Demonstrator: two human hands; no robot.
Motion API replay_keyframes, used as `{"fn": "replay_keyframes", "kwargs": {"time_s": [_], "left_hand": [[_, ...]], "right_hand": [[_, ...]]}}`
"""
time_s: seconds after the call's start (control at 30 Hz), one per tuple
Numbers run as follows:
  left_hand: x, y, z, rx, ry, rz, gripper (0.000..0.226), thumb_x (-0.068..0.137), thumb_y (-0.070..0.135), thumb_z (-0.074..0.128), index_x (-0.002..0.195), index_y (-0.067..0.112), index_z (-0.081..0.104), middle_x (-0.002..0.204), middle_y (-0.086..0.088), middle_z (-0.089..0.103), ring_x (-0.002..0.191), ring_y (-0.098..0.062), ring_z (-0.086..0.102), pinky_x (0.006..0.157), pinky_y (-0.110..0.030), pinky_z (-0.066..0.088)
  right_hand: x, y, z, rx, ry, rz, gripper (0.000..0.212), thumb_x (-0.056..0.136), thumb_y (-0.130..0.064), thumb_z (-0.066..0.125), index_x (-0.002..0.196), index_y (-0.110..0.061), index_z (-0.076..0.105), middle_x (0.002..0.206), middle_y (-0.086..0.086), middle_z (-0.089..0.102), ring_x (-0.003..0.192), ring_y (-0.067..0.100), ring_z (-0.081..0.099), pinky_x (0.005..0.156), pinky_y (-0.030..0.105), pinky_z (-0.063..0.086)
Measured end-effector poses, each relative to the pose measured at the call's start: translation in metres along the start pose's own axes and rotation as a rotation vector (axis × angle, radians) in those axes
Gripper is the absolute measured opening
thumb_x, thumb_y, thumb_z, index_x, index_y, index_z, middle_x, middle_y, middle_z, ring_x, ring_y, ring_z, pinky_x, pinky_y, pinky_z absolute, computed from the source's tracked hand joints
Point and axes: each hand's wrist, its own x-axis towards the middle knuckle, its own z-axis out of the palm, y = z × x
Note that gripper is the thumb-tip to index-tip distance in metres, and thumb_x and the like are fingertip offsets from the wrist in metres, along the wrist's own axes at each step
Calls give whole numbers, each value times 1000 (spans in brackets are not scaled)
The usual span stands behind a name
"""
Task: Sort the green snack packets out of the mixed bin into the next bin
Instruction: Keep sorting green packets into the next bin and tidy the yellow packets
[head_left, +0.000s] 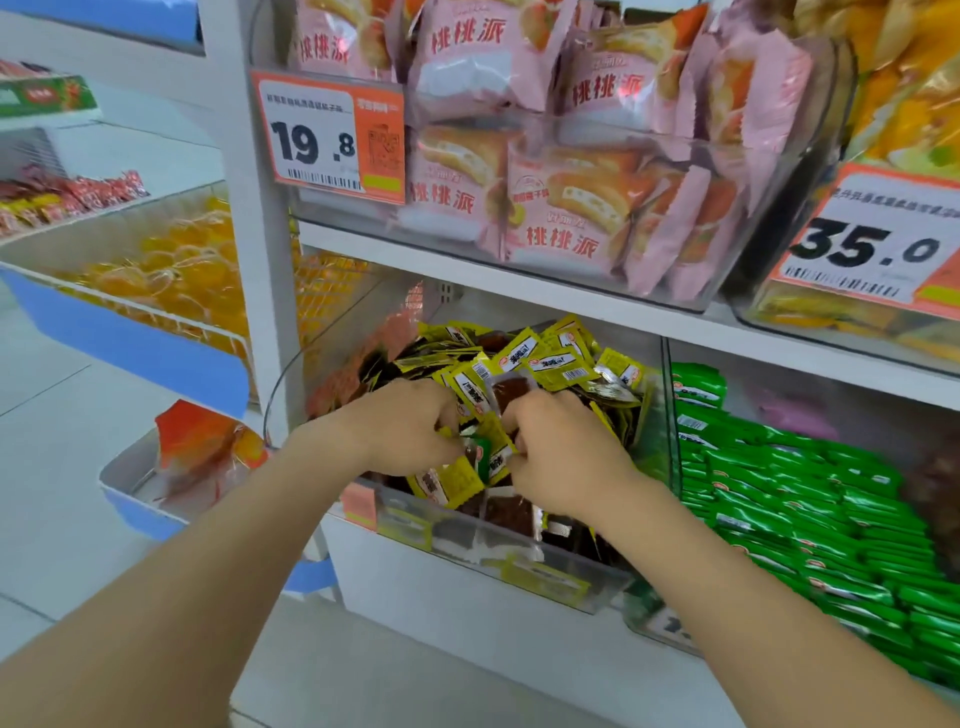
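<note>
hands: 2, left hand (410, 426) and right hand (558, 452) | big price tags up top: 2, 19.8 tag (328, 136) and 35.0 tag (872, 244) | green packet (480, 457) between hands: 1

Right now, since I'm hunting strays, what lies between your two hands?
In the head view, a green packet among yellow packets lies between the left hand and the right hand.

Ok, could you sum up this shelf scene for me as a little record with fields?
place: shop shelf
mixed bin: mostly yellow packets
green packet: one, between the hands
left hand: dug in among packets, grip unclear
right hand: same
next bin: full of green packets, to the right
</note>
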Motion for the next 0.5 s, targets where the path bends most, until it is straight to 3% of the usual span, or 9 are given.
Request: {"fn": "replay_keyframes", "kwargs": {"time_s": [0.1,0.23,0.3,0.4,0.5], "left_hand": [[-6,-5,-5,-6,2,84,9,89,18,75,93,15,68,97,1,71,92,-17,66,80,-39,55],[-11,-12,-14,-79,93,123,32,78,10,85,94,27,64,90,14,64,75,5,61,64,-22,45],[-13,-15,-17,-59,75,149,36,82,7,79,105,34,70,93,17,65,75,8,59,66,-18,43],[-14,-16,-13,4,-30,185,33,91,14,69,117,33,75,114,14,69,100,1,60,90,-28,52],[-10,-16,-6,40,-87,152,29,95,21,64,123,29,70,128,9,64,118,-13,58,103,-38,49]], "right_hand": [[-5,6,-2,127,54,41,15,75,-11,66,88,-12,73,68,6,67,73,28,66,73,46,61],[-12,11,-6,235,236,74,15,82,-9,66,88,-20,75,62,-3,60,68,21,62,79,35,58],[-10,10,-6,203,357,72,17,82,-10,64,92,-20,74,67,-5,58,72,22,61,72,33,55],[-3,11,-5,30,498,89,39,84,-10,66,122,-16,64,93,9,67,82,35,65,64,32,40],[1,8,-5,-201,495,129,53,78,-3,72,127,-13,55,107,15,63,87,39,64,66,37,40]]}}
